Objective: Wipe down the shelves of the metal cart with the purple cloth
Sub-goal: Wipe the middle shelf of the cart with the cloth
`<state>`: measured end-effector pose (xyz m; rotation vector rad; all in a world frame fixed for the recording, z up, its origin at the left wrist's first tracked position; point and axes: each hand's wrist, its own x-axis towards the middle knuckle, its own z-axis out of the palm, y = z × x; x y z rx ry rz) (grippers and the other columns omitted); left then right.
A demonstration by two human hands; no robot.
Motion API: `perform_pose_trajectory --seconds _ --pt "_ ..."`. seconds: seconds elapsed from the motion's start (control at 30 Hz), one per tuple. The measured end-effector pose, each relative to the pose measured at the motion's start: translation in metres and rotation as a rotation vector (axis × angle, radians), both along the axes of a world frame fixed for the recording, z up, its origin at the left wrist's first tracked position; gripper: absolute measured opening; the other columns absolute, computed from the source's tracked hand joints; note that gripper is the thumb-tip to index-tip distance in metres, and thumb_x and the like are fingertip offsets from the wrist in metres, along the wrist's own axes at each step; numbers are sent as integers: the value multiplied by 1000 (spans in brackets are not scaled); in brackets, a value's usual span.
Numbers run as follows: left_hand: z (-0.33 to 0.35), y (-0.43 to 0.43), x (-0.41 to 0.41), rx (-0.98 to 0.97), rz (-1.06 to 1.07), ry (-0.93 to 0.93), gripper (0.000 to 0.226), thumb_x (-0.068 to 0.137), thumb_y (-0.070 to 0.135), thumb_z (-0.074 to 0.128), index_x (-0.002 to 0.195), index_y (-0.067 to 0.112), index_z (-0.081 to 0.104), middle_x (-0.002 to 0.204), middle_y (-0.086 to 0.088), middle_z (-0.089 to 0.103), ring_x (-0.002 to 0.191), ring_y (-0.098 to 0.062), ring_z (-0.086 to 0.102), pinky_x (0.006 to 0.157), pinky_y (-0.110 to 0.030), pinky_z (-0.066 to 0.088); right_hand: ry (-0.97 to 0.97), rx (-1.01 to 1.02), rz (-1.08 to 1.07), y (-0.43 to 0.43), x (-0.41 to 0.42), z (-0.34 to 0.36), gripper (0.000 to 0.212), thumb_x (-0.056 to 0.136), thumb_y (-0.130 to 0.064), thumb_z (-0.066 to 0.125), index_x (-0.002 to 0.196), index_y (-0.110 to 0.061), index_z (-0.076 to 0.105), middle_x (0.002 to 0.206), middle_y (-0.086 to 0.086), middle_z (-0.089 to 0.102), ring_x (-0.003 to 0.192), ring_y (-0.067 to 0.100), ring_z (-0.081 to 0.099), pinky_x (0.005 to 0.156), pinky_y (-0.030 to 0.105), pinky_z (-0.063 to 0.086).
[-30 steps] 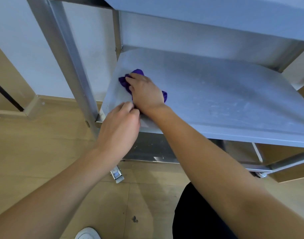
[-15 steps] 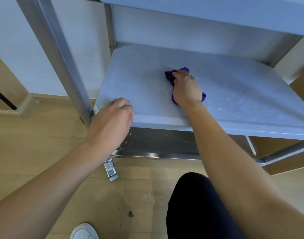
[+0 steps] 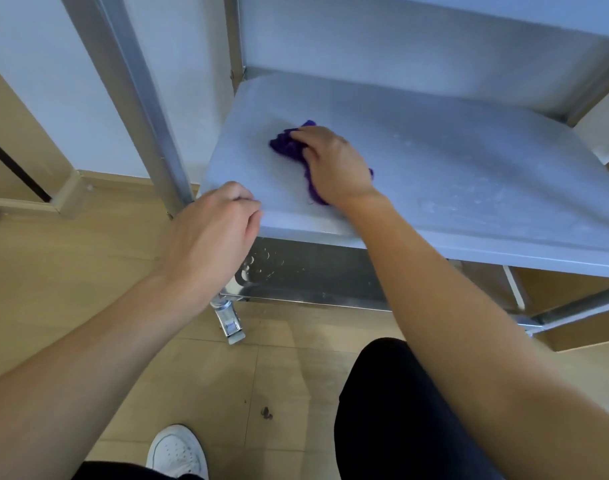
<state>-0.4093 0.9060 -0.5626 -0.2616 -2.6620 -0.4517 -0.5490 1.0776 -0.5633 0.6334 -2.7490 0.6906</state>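
Hands: two, both bare and both at the middle shelf [image 3: 469, 174] of the metal cart.
Right hand [image 3: 334, 164]: palm down on the shelf's left half, near its middle from front to back. The fingers are bent over the purple cloth [image 3: 287, 147] and clutch it against the metal.
Purple cloth: one, bunched up. It lies on the middle shelf under the right hand, with a wad sticking out past the fingertips and a strip running back beside the wrist.
Left hand [image 3: 213, 230]: at the shelf's front left corner. The fingers are curled tight over the front edge and grip it, knuckles up; the thumb is hidden, so I cannot tell whether it hooks underneath.
Gap between hands: they are near each other but apart, with bare shelf between them.
Shelves: three levels show. The middle one is dull grey with pale smears towards its right side, the top shelf [image 3: 504, 12] is above it, and the bottom shelf [image 3: 313, 271] is below it, shiny and spotted.
Posts: two on the shelf's left side, a front post [image 3: 140, 98] just beside the left hand and a back post [image 3: 234, 46] at the far left corner.
Caster [image 3: 228, 320]: one in view, below the shelf's front left corner.
Shoe [image 3: 176, 452]: one, white, on the wooden floor [image 3: 88, 271], well in front of the shelf.
Knee [image 3: 400, 393]: one, in dark cloth, in front of the shelf and under the right forearm.
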Motion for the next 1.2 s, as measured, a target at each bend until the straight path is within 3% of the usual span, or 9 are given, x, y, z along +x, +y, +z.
perform_pose_trajectory --seconds 0.13,0.33,0.53,0.93,1.03,1.1,1.2 --pt "-1 -9 14 -7 23 5 19 94 17 56 98 10 74 106 2 65 79 -25 66 60 -41 55 -6 -61 -81 9 6 0 35 98 -8 42 125 -19 63 125 -1 63 113 23 58 88 33 48" --pt "-6 -17 19 -15 20 -25 13 92 10 57 96 7 70 107 2 62 76 -27 62 63 -41 53 72 -33 473 -10 51 -5 32 96 -15 49 122 -16 67 130 -5 63 124 15 55 99 32 47" --pt "-1 -8 18 -79 63 -31 13 88 4 57 79 4 67 86 -2 57 60 -28 55 49 -40 48 31 -16 639 -4 42 0 29 99 -13 51 124 -12 66 135 0 59 126 16 53 103 36 44" --pt "2 0 2 -186 160 -21 21 82 6 63 62 12 63 70 0 56 52 -24 50 40 -31 45 41 -59 348 -40 13 -10 32 99 -14 48 125 -20 65 134 -6 61 128 15 52 98 32 47" --pt "4 1 -8 -188 165 -16 23 80 7 65 59 13 60 66 0 48 51 -24 44 40 -25 35 49 -50 301 -47 0 -10 33 99 -13 48 126 -21 65 134 -8 60 128 13 51 97 28 46" --pt "5 1 -16 -189 177 0 22 80 9 66 59 14 61 67 0 48 54 -23 44 42 -22 27 56 -37 285 -51 -10 -9 33 99 -14 47 126 -22 65 134 -8 60 128 13 52 96 28 46" --pt "1 1 -33 -162 151 25 17 84 13 65 67 15 68 77 3 59 69 -21 55 44 -24 29 32 -26 253 -55 -27 -9 34 100 -14 46 127 -22 64 136 -9 59 128 13 50 97 30 45"
